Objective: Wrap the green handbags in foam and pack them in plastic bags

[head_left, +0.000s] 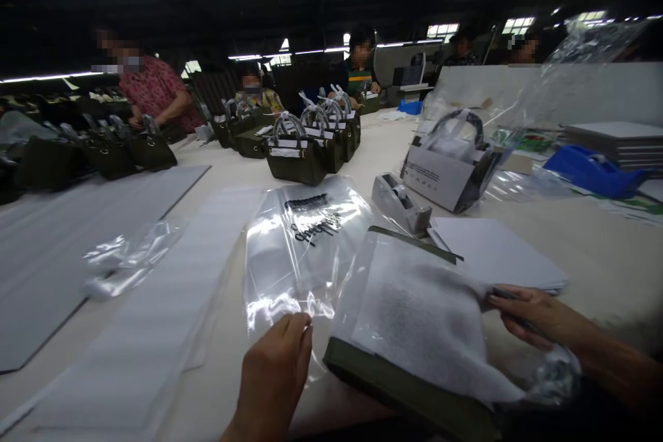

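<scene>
The left hand (277, 369) is reaching forward, fingers drawn together, at the near edge of a clear plastic sleeve (269, 248); whether it is pinching the film, one cannot tell. Dark script on the sleeve is staying illegible. Just right, a green bag (398, 380) under white sheeting (419, 311) is lying on the table (595, 255), its near long edge slanting rightward and toward the person. Farther back, a handbag (479, 176) is wearing a card (435, 176) with unreadably small print. The right hand (533, 314), reaching in from the right, is gripping what seems the green bag's dark handle (505, 293).

The plastic sleeve (305, 259) looks glossy, the green bag (394, 384) smooth and matt
</scene>
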`<state>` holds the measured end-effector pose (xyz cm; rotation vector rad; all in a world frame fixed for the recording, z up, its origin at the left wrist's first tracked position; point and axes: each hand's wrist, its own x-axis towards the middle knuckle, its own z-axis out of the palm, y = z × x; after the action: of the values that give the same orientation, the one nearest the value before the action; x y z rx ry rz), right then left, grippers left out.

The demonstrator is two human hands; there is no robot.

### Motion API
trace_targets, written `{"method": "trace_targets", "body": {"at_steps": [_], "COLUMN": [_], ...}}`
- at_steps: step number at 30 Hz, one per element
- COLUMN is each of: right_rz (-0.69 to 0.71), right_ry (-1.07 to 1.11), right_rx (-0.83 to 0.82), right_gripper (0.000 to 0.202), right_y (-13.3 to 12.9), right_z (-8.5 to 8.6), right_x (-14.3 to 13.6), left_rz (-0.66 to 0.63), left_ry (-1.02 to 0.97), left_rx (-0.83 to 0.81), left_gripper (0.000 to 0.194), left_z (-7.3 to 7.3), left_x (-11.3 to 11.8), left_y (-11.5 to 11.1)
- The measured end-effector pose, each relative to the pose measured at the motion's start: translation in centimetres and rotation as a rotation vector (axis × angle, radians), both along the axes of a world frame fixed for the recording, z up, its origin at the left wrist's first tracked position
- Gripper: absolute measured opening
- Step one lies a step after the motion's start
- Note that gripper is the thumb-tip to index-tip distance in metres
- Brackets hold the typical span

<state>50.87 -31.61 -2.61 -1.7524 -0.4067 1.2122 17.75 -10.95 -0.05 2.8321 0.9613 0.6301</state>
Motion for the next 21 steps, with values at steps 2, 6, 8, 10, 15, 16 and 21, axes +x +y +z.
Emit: {"method": "trace_targets", "body": {"at_steps": [2,6,8,10,15,16,21], "right_rz": [-0.063,-0.162,-0.192,-0.212,-0.276,-0.301,-0.477], "right_ry": [0.012,-0.044,-0.076,-0.099,-0.051,-0.023,0.125], "right_rx": [0.001,0.013,0.025,0.03,-0.015,-0.035,-0.005], "right_gripper": [0.034,0.039,0.043,0.046,0.047,0.047,0.043], "right_y": [0.0,0.3,0.4,0.4,0.2,0.2,1.1], "right_z": [0.0,-0.1,-0.2,-0.3,-0.4,-0.4,-0.4], "right_x": [-0.7,-2.6,-3.5,-4.1,-4.2,-4.3,-6.4], "left_rz": [-0.075,-0.252,-0.183,-0.082,-0.028,-0.004,0.023], "left_ry": [-0.15,-0.326,-0.397,-0.341,-0.205,-0.248,-0.494], "left_rx": [0.03,0.074,0.085,0.086,-0.002,0.002,0.105], "left_gripper": [0.012,0.017,0.022,0.037,0.018,0.013,0.017], "left_z": [-0.5,-0.6,-0.9,-1.8,-5.1,-5.4,-3.1], "left_x": [-0.7,-0.3,0.0,0.2,0.2,0.3,1.4], "left_y": [-0.8,-1.8,-1.4,-0.2,2.8,2.9,1.7]}}
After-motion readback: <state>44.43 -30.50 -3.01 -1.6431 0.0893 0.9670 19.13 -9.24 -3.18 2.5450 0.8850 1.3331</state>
